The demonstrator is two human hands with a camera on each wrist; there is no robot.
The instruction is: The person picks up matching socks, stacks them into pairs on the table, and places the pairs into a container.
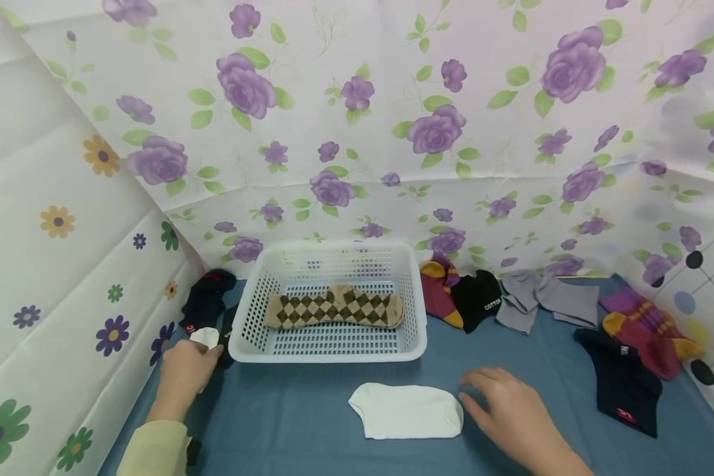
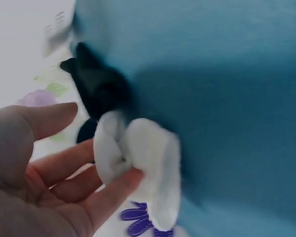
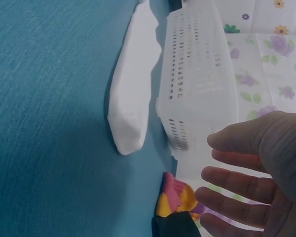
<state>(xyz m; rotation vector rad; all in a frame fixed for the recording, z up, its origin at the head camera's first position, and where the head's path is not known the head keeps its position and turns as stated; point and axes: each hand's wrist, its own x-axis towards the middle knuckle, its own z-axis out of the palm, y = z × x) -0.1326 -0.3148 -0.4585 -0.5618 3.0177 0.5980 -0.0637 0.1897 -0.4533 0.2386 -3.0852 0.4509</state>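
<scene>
Sock one [image 1: 407, 412] lies flat on our bench [image 1: 285, 416] in front of one basket [image 1: 327, 357], long way side to side, toe pointing right. Our right hand [image 1: 508, 413], loose and empty, is just beside that toe. Our left hand [image 1: 184, 370] touches sock two [image 2: 160, 160] with loose fingers, thumb apart. We count two white socks.

In the head view, "COTTON" reads in white on the black sock [image 1: 473, 301] at the white basket's [image 1: 327, 357] 3 o'clock. Other marks stay illegible — white and red ones on the navy sock [image 1: 629, 383] towards 4 o'clock, a red one on the dark sock [image 1: 204, 301] towards 9.
</scene>
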